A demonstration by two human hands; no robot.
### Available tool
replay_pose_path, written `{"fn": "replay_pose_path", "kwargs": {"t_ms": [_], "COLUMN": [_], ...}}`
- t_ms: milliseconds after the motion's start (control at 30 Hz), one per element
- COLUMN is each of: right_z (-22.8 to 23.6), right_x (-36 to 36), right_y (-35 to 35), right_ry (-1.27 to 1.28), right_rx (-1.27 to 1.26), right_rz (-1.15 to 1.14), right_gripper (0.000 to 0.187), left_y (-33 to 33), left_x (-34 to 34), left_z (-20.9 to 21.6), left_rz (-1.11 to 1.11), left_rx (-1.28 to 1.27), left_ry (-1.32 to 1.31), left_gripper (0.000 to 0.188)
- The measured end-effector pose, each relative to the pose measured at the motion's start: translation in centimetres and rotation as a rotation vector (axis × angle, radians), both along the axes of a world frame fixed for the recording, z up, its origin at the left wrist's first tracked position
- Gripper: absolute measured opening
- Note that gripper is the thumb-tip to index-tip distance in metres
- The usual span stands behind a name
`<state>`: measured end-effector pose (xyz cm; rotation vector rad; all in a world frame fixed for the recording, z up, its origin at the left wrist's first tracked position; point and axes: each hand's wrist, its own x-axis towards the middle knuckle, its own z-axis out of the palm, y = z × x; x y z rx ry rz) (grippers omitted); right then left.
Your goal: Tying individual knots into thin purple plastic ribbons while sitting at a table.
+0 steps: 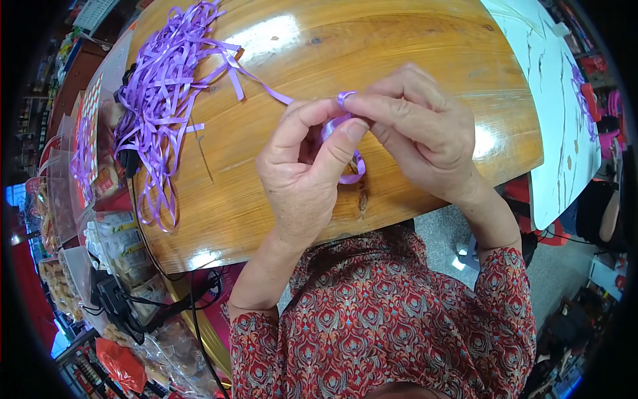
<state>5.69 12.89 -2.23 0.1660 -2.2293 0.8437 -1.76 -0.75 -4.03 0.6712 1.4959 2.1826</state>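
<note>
Plainly, purple ribbon (343, 100) between fingers (382, 108)

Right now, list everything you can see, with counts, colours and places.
Wooden table: one, honey-brown, centre
Ribbon heap: one, purple, table's upper left
Held ribbon: strand count unclear, purple, picture centre
Marbled table: one, white, right
Packaged goods: several, mixed colours, lower left
Plastic bag: one, red, lower left corner
Equipment: uncounted, black, lower left
Far edges: too blurred to itemise
Patterned garment: one, mainly red, bottom centre
Left hand, right hand: one each, bare, pinching ribbon, centre
</note>
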Motion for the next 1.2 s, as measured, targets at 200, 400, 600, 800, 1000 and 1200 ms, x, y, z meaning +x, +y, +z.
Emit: {"fn": "replay_pose_path", "kwargs": {"t_ms": [200,400,600,800,1000,1200], "right_z": [0.0,0.6,0.4,0.4,0.8,0.2], "right_x": [-0.3,0.5,0.2,-0.4,-0.9,-1.1], "right_y": [-0.2,-0.1,0.2,0.9,2.2,2.2], "right_ry": [0.001,-0.379,-0.073,0.154,0.124,0.103], "right_rx": [-0.081,-0.710,0.145,0.481,0.488,0.255], "right_rz": [0.023,0.223,0.120,0.230,0.367,0.175], "right_gripper": [0.028,0.021,0.029,0.040,0.039,0.036], "left_y": [-0.4,-0.9,-2.0,-3.0,-3.5,-2.7], "left_x": [-0.3,-0.3,-0.7,-1.4,-2.6,-1.6], "left_z": [0.5,1.0,1.6,1.6,1.6,1.0], "left_rz": [-0.001,-0.129,-0.168,-0.173,-0.449,-0.281], "left_rx": [-0.009,0.136,-0.087,-0.266,-0.338,-0.280], "left_ry": [-0.012,-0.249,-0.176,-0.143,-0.291,-0.329], "left_gripper": [0.013,0.011,0.011,0.012,0.014,0.010]}}
